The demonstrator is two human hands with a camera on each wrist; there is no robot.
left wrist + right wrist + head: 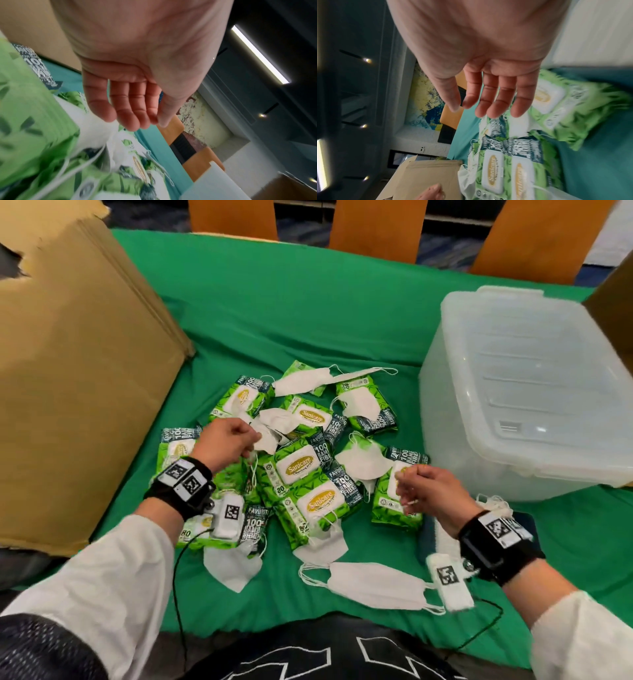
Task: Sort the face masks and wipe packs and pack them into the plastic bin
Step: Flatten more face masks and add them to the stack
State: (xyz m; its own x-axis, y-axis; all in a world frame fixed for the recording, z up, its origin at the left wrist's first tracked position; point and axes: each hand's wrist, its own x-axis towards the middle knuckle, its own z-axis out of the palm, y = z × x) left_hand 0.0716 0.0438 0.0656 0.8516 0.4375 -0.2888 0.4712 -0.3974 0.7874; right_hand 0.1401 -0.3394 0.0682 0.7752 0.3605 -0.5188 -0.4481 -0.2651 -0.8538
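Our left hand [224, 441] hovers over the heap of Sanicare wipe packs [301, 470] and white face masks [376, 585] on the green cloth [274, 313], fingers loosely extended, holding nothing we can make out. Our right hand [430, 491] hangs relaxed and empty above the heap's right edge. Beside it, to the right, stands the translucent plastic bin [513, 392].

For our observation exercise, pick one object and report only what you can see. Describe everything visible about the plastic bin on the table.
The plastic bin is a large, translucent, whitish container with rounded corners and a raised rim that carries latch tabs at its far edge. It looks like frosted plastic. Raised ribs and a small label show through on its bottom. It stands upright and open, no lid on it, with nothing visible inside. It sits on the green cloth, to the right of the pile of wipe packs and masks. Neither hand touches it.
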